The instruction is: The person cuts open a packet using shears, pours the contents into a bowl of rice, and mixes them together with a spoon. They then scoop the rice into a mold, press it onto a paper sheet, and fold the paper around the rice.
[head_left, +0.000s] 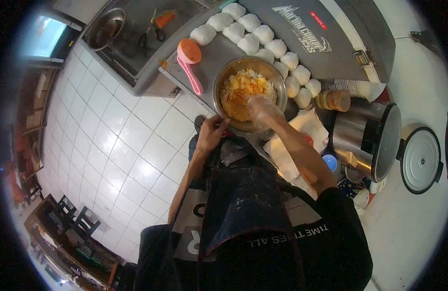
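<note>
A round metal bowl [282,87] holds rice [250,80] mixed with orange and yellow seasoning. Inside it on the right, my right hand [263,110] wears a clear plastic glove and reaches into the rice; its fingers are blurred and partly hidden. My left hand [212,132] is bare and closed on the bowl's near left rim. Left of the bowl lies a pink-handled scoop [190,72] with orange contents. Many white wrapped bundles [249,43] line the counter behind and right of the bowl.
A steel cooker [359,138] stands at the right, beside a round lid [420,158]. Near it are a spice jar [336,100], stacked cups [352,88], a blue cup [330,163] and paper [308,127]. At upper left, a sink area holds a metal basin [106,29] and scissors [153,33].
</note>
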`<move>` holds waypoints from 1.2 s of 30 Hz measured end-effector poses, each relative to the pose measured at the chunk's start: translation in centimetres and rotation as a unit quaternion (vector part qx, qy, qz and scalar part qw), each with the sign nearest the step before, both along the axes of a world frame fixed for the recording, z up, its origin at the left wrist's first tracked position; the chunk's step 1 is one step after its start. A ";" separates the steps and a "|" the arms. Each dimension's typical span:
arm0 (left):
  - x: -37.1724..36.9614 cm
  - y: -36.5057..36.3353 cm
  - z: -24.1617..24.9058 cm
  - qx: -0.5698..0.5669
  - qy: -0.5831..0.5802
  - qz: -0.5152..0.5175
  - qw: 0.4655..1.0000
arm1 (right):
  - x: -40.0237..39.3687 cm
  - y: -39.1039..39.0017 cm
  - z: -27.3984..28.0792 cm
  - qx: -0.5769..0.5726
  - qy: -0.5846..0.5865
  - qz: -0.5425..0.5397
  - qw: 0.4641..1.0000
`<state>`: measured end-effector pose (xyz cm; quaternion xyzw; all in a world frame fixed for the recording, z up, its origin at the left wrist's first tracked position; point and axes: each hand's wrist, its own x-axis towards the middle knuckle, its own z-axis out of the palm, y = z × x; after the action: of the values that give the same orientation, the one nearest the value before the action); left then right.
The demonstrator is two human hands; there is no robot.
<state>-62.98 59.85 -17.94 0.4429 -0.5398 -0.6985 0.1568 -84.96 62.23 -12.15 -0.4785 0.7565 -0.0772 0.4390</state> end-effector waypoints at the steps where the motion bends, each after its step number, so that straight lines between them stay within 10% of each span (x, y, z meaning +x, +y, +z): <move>1: 0.0 0.1 -0.7 -0.006 0.002 -0.006 1.000 | -0.2 -0.2 -0.2 -0.016 0.073 0.170 0.983; 6: 0.1 0.2 -1.5 0.003 0.013 -0.005 1.000 | -2.8 3.3 -3.5 -0.231 0.139 0.268 0.925; 8: 0.3 0.2 -1.1 -0.021 0.016 -0.008 1.000 | -3.8 1.4 2.0 -0.078 0.297 0.239 0.921; 15: -0.2 -0.2 1.6 0.004 -0.035 -0.006 0.999 | -6.2 -2.3 2.5 -0.124 0.388 0.183 0.895; 18: -0.3 -0.2 2.6 -0.005 -0.042 0.007 0.999 | -6.7 0.8 3.6 0.127 0.370 0.352 0.850; 19: -0.4 -0.2 2.6 -0.001 -0.030 0.017 0.999 | -9.0 4.0 1.6 -0.070 0.128 0.262 0.954; 21: -0.3 -0.1 2.0 -0.004 -0.032 0.014 0.999 | -10.5 7.7 -4.8 -0.257 -0.130 0.145 0.947; 24: -0.4 -0.2 0.6 0.000 -0.028 0.012 1.000 | -9.7 7.8 -9.5 -0.049 -0.527 -0.253 0.810; 26: -0.4 -0.2 0.7 0.011 -0.023 0.012 1.000 | -6.5 3.4 -4.3 0.067 -0.238 0.025 0.969; 31: -0.3 0.3 -0.5 0.031 -0.001 0.028 0.999 | -6.4 0.1 4.5 0.174 -0.195 -0.239 0.935; 35: -0.4 -0.2 0.0 0.022 -0.022 0.017 0.999 | -9.9 2.5 0.2 0.197 -0.233 -0.238 0.922; 36: -0.5 -0.2 0.4 0.011 -0.026 0.022 0.999 | -11.3 4.8 -4.4 0.029 -0.272 -0.157 0.949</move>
<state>-63.47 59.66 -17.54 0.4742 -0.5258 -0.6893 0.1535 -96.30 66.99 -16.55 -0.3018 0.6761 -0.2502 0.6239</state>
